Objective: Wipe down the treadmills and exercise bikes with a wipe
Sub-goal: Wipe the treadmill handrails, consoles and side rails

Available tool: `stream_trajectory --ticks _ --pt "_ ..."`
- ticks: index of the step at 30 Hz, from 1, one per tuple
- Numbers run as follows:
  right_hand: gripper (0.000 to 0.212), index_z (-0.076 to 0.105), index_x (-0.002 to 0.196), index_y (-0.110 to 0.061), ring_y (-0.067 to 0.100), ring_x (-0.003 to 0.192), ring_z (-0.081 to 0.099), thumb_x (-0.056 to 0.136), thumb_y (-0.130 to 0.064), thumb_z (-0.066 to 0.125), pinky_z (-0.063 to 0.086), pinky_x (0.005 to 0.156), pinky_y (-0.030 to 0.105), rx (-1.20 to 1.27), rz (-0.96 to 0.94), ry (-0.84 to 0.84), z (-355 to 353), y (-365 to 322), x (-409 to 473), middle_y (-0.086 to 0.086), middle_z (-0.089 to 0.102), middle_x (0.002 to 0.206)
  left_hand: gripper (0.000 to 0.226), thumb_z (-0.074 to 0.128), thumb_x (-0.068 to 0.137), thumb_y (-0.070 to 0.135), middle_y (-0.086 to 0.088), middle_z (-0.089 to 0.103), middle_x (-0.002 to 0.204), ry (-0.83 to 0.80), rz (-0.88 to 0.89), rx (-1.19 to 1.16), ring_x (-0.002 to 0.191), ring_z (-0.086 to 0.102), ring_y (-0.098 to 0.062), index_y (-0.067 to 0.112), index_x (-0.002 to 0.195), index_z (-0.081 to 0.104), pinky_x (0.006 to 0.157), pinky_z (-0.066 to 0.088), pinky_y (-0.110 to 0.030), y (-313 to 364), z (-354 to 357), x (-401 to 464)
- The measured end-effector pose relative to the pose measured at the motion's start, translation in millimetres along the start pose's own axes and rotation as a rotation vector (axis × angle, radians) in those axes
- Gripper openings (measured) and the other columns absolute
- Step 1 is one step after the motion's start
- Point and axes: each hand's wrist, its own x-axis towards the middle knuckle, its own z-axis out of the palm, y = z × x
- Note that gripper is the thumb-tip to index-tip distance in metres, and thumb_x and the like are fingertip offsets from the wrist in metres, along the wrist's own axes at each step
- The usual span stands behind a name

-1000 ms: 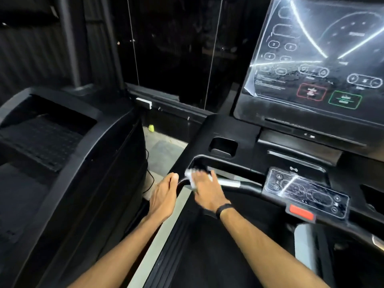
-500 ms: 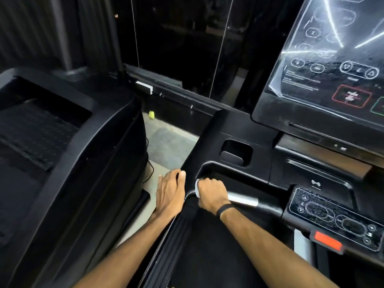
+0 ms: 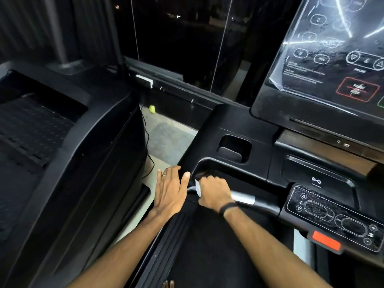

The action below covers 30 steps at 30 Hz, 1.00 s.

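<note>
white wipe point(image 3: 197, 189) sits wrapped round the treadmill handlebar point(image 3: 243, 199) under the right hand point(image 3: 215, 193), whose fingers curl tight around both, while the left hand point(image 3: 169, 191) lies flat with fingers spread beside it, so i judge firm, slow strokes along the bar best.

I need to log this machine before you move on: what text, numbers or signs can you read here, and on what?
"PAUSE" over "STOP": red-outlined button on the treadmill's big screen.
"2": oval button high on that screen.
Up and down triangles: round buttons on the screen.
Wireless-wave sign: console below the screen.
Small print on the screen and marks on the lower control panel: too blurred to read.
</note>
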Motion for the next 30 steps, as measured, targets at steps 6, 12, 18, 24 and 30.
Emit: stream_trajectory --ticks 6,12,18,24,30 --pt "0.021 0.064 0.090 -0.012 0.026 0.078 0.068 0.074 -0.023 0.073 0.052 0.073 0.035 0.043 0.002 0.001 2.3 8.6 1.4 0.007 0.069 0.084 0.081 0.005 0.095 0.060 -0.008 0.051 0.143 -0.002 0.108 0.115 0.138 0.042 -0.020 0.007 0.141 0.045 0.125 0.004 -0.043 5.5 3.5 6.9" --pt "0.049 0.061 0.098 -0.013 0.023 0.067 0.055 0.052 -0.008 0.079 0.043 0.060 0.035 -0.242 -0.011 0.436 46.2 27.9 -39.6 0.002 0.056 0.079 0.085 0.003 0.093 0.062 -0.012 0.043 0.151 -0.035 0.151 0.174 0.145 0.033 -0.022 0.007 0.147 0.039 0.125 0.000 -0.043 15.7 10.8 20.0" --pt "0.027 0.065 0.066 -0.016 0.015 0.060 0.067 0.069 -0.036 0.082 0.048 0.063 0.027 0.336 0.077 -0.313 -18.3 56.9 -19.7 -0.003 0.067 0.055 0.084 0.011 0.094 0.066 -0.012 0.035 0.157 -0.071 0.269 0.169 0.150 0.023 -0.019 0.009 0.150 0.036 0.125 -0.003 -0.040 14.9 10.9 17.2" --pt "0.044 0.059 0.102 -0.014 0.027 0.076 0.060 0.061 -0.013 0.076 0.044 0.067 0.037 -0.249 -0.004 0.343 39.2 60.5 -55.0 0.004 0.060 0.087 0.084 0.010 0.096 0.066 -0.013 0.042 0.152 -0.026 0.302 0.161 0.147 0.029 -0.020 0.007 0.144 0.045 0.125 0.002 -0.042 13.6 8.7 15.0" --pt "0.036 0.061 0.098 -0.014 0.029 0.080 0.066 0.067 -0.022 0.079 0.050 0.070 0.037 -0.167 0.113 0.248 21.8 88.0 -75.0 0.006 0.066 0.088 0.078 0.018 0.096 0.061 -0.013 0.043 0.150 -0.029 0.344 0.163 0.146 0.031 -0.022 0.005 0.143 0.045 0.125 0.004 -0.041 15.3 9.4 15.7"
